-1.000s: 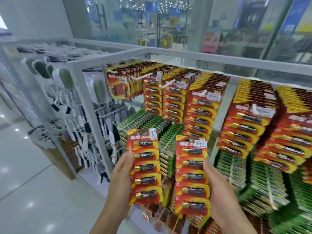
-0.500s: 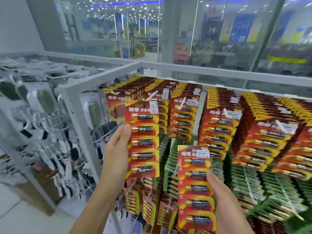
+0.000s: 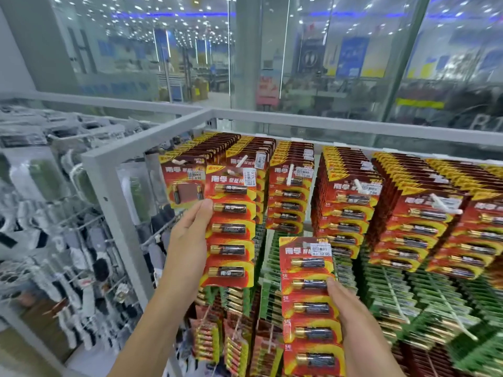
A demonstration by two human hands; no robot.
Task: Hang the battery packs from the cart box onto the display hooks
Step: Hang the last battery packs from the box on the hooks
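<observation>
My left hand (image 3: 187, 240) grips a red strip of battery packs (image 3: 231, 227) by its left edge and holds it upright against the top row of the display, its top at a white hook (image 3: 242, 161). Lower and to the right, my right hand (image 3: 353, 319) holds a second red strip of battery packs (image 3: 310, 306) by its right edge, in front of the green packs. Full hooks of red battery packs (image 3: 351, 202) fill the top row. The cart box is out of view.
A grey metal frame post (image 3: 119, 202) stands left of the batteries, with a top rail (image 3: 326, 123) behind them. Left of the post hang socks and packaged goods (image 3: 54, 227). Green battery packs (image 3: 424, 297) crowd the lower hooks. Glass panels rise behind the rack.
My left hand has raised its strip from waist level up to the top row's hooks. The right hand's strip has stayed low. The view has tilted upward.
</observation>
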